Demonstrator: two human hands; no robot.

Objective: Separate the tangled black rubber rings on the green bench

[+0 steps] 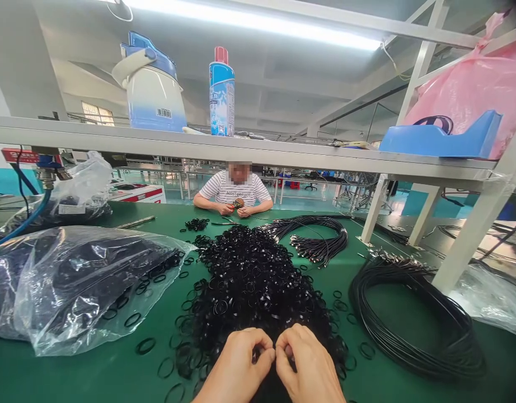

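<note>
My left hand (243, 364) and my right hand (305, 361) are close together at the near end of a big heap of black rings (258, 274). Each hand is closed, with thumb and forefinger pinched and the fingertips almost meeting. Whatever lies between the fingertips is too small and dark to make out against the heap. Loose rings (145, 346) are scattered on the green table (115, 372) around the pile. On the left, a clear plastic bag (85, 285) full of black rings lies with its mouth toward the heap.
Coiled black cables (413, 336) lie to the right, with a second cable bundle (320, 238) farther back. A white shelf (283, 154) crosses overhead, bearing a thermos jug (155, 92), a spray can (222, 98) and a blue tape dispenser (442, 140). Opposite sits a person (241, 193) handling something small.
</note>
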